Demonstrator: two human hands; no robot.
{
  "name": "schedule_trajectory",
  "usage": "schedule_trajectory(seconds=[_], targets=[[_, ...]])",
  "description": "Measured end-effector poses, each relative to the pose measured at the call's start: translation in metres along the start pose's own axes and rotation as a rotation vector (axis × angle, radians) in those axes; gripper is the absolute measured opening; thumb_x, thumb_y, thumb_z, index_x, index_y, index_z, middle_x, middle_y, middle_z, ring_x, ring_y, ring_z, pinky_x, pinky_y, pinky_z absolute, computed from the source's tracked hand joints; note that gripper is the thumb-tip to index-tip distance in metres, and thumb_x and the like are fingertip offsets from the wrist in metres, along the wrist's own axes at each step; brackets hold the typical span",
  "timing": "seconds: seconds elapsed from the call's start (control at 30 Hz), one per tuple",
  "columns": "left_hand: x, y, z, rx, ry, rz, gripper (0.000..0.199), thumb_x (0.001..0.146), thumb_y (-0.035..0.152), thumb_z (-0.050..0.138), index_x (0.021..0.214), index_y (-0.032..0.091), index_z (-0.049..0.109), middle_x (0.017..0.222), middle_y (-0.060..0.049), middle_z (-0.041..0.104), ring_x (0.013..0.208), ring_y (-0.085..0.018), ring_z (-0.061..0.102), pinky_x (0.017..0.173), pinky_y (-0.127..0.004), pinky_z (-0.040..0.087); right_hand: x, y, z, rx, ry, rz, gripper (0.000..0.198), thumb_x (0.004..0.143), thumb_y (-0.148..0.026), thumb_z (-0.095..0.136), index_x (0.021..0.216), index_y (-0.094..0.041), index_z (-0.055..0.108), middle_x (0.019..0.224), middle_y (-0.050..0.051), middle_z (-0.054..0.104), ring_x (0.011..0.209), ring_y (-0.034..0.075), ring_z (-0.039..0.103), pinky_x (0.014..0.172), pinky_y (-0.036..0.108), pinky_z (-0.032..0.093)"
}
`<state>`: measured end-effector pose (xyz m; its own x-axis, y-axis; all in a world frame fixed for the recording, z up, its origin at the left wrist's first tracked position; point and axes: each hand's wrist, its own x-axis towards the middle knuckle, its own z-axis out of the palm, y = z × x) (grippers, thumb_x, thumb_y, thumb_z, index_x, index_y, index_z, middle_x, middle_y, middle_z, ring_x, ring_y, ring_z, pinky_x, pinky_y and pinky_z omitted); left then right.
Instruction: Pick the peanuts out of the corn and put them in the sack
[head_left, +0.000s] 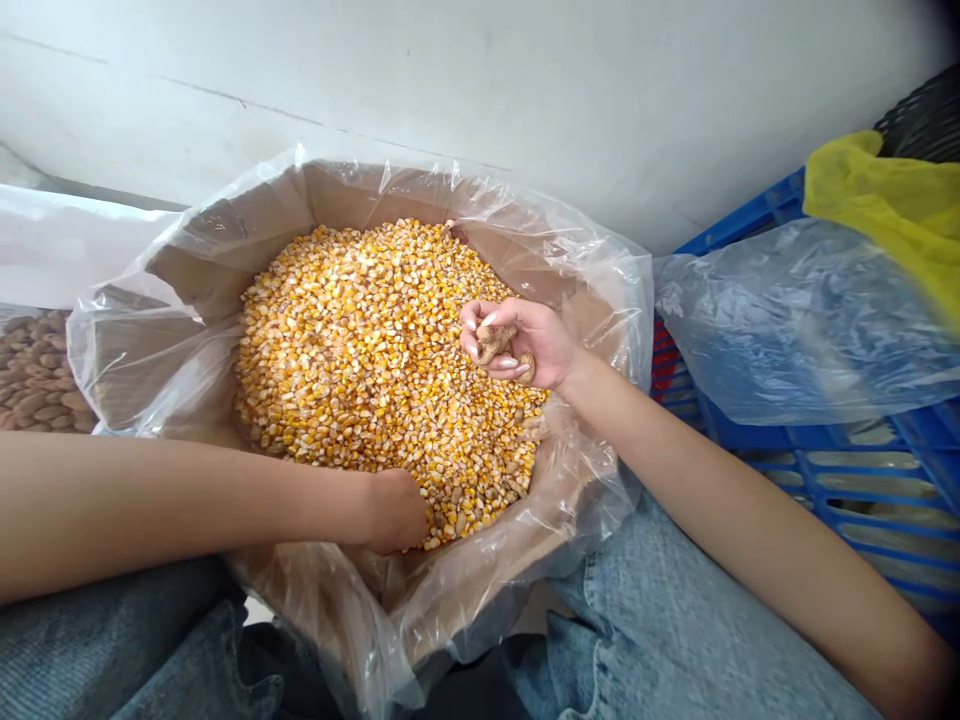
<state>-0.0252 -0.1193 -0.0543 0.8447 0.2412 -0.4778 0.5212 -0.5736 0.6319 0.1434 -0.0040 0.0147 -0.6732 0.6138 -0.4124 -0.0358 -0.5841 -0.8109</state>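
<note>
A heap of yellow and white corn kernels (360, 320) fills a cardboard box (367, 198) lined with a clear plastic bag (600, 265). Over the right part of the heap, my right hand (536, 340) is turned up with its fingers curled around a few peanuts in their shells (495, 340). My left hand (397, 510) reaches down into the kernels at the near edge of the heap, and its fingers are hidden from sight. Some more unshelled peanuts (514, 490) lie among the corn near the box's right side.
At the left, almonds or similar brown nuts (41, 375) lie beside a white sheet or bag (67, 245). Blue plastic crates (862, 460) stand at the right, with a clear plastic bag and yellow netting (885, 190) on top. A white wall (465, 90) rises behind the box.
</note>
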Motion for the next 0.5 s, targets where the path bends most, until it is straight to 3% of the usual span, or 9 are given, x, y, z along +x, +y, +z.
schedule_trajectory(seconds=[0.07,0.13,0.23,0.3,0.5], targets=[[0.002,-0.001,-0.022,-0.065,-0.203,0.027,0.022,0.050,0.012,0.062,0.033,0.017,0.049,0.037,-0.002,0.048,0.042,-0.014,0.044,0.044,-0.024,0.032,0.000,0.000,0.000,-0.010,0.019,0.004,0.013,0.068,-0.029,0.044,0.075,-0.018,0.042,0.058,-0.003,0.049,0.034,0.002,0.028,0.031,0.015,0.014],[0.007,-0.004,-0.042,-0.366,-0.386,0.021,0.018,0.057,0.021,0.059,0.040,0.016,0.052,0.038,0.001,0.044,0.038,-0.011,0.038,0.038,-0.022,0.029,-0.001,-0.001,0.001,-0.014,0.046,0.017,0.017,0.071,-0.034,0.045,0.073,-0.018,0.042,0.056,-0.004,0.046,0.034,0.001,0.026,0.030,0.015,0.014],[0.012,-0.006,-0.059,-0.904,-0.525,-0.025,0.012,0.063,0.026,0.052,0.057,0.017,0.057,0.042,0.004,0.041,0.035,-0.008,0.032,0.032,-0.019,0.024,-0.002,-0.001,0.003,0.000,0.074,-0.006,0.025,0.073,-0.039,0.048,0.066,-0.018,0.038,0.055,-0.005,0.042,0.034,0.000,0.024,0.030,0.013,0.014],[0.014,-0.008,-0.061,-1.083,-0.540,-0.032,0.011,0.065,0.028,0.051,0.064,0.018,0.057,0.046,0.004,0.041,0.035,-0.007,0.031,0.031,-0.018,0.022,-0.003,-0.001,0.003,0.008,0.074,-0.032,0.026,0.071,-0.037,0.053,0.064,-0.018,0.036,0.055,-0.006,0.041,0.034,0.000,0.024,0.030,0.013,0.013],[0.016,-0.016,-0.037,-0.866,-0.489,-0.078,0.010,0.062,0.023,0.052,0.056,0.017,0.057,0.049,0.002,0.045,0.040,-0.009,0.035,0.031,-0.019,0.026,-0.002,0.001,0.002,0.030,0.044,-0.039,0.018,0.067,-0.028,0.056,0.074,-0.019,0.042,0.057,-0.007,0.041,0.035,0.000,0.025,0.030,0.013,0.012]])
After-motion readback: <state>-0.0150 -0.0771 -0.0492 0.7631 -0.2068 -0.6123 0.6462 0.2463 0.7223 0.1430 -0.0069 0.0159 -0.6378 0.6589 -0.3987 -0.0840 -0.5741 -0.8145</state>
